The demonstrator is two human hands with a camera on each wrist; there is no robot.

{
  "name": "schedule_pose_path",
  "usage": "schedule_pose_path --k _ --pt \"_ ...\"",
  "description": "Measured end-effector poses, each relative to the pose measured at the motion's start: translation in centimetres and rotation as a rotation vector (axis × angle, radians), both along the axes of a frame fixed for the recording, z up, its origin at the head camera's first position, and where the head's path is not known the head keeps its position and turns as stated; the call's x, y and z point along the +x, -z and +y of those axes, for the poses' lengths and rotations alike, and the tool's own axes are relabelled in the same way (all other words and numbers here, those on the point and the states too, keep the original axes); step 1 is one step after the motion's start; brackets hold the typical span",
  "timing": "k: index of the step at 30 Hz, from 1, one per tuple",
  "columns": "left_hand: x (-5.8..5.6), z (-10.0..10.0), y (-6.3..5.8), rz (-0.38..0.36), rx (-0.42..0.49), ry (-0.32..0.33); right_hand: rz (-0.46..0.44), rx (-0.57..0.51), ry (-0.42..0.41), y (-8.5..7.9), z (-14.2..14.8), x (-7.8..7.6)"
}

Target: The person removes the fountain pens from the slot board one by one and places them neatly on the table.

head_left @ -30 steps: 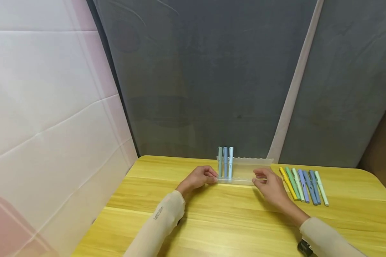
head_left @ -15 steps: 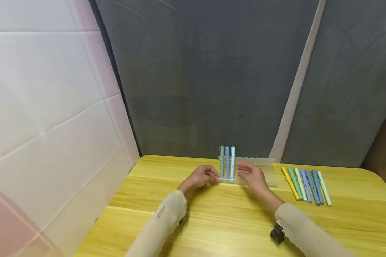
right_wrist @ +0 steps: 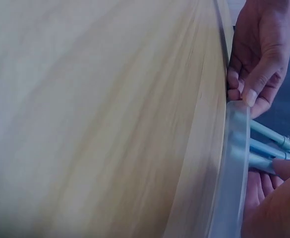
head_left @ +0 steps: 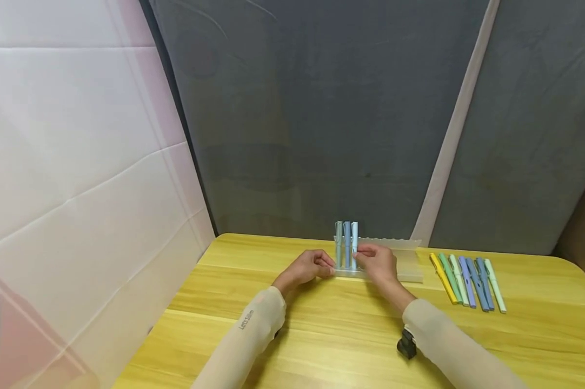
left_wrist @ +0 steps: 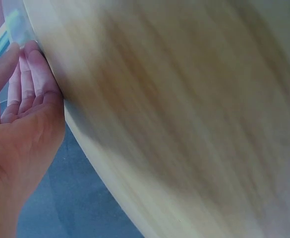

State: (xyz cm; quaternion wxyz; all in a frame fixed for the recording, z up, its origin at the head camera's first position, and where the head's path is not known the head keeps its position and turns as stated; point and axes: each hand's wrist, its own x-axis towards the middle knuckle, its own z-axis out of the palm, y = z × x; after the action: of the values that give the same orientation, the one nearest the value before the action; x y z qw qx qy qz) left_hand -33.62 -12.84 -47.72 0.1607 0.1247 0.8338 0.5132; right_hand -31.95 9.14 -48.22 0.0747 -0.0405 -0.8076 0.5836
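Note:
A clear plastic pen stand (head_left: 410,266) with a scalloped back edge stands near the table's far side. Upright at its left end are a grey-green pen (head_left: 339,237), a slate-blue pen (head_left: 347,237) and a light blue pen (head_left: 354,231). My left hand (head_left: 308,267) pinches the stand's left corner, thumb at the front edge, as the right wrist view also shows. My right hand (head_left: 379,263) has its thumb and forefinger on the lower half of the light blue pen, pinching it; the hand hides part of the stand's front.
Right of the stand, several capped pens lie side by side on the wooden table (head_left: 331,335): among them a yellow pen (head_left: 443,278), a green pen (head_left: 450,278) and a purple pen (head_left: 467,282). A dark grey curtain (head_left: 312,119) hangs behind the table's far edge.
My right hand has moved left from the stand's right part to the light blue pen and now pinches it. My left hand stays at the stand's left corner.

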Motion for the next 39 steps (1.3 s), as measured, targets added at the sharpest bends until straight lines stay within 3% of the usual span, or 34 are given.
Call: schedule_pose_path --k 7,15,19,26,32,39 --pt "-0.1 0.1 0.3 0.012 -0.008 0.001 0.016 -0.002 0.031 0.2 -0.1 0.2" --pt "-0.1 -0.2 0.1 0.009 0.012 0.012 0.104 -0.282 0.047 -0.5 1.2 1.4" --pt "0.0 -0.2 0.2 0.005 0.013 0.010 0.125 -0.328 0.033 -0.8 3.1 2.4" --pt "0.0 0.1 0.2 0.013 0.010 0.015 0.120 -0.214 0.036 -0.9 8.3 4.6" --pt "0.0 0.3 0.2 -0.003 0.014 0.010 0.123 -0.054 0.139 -0.8 13.8 6.1" --pt "0.1 0.2 0.2 -0.004 0.012 0.006 0.062 0.074 0.272 -0.5 19.5 6.8"
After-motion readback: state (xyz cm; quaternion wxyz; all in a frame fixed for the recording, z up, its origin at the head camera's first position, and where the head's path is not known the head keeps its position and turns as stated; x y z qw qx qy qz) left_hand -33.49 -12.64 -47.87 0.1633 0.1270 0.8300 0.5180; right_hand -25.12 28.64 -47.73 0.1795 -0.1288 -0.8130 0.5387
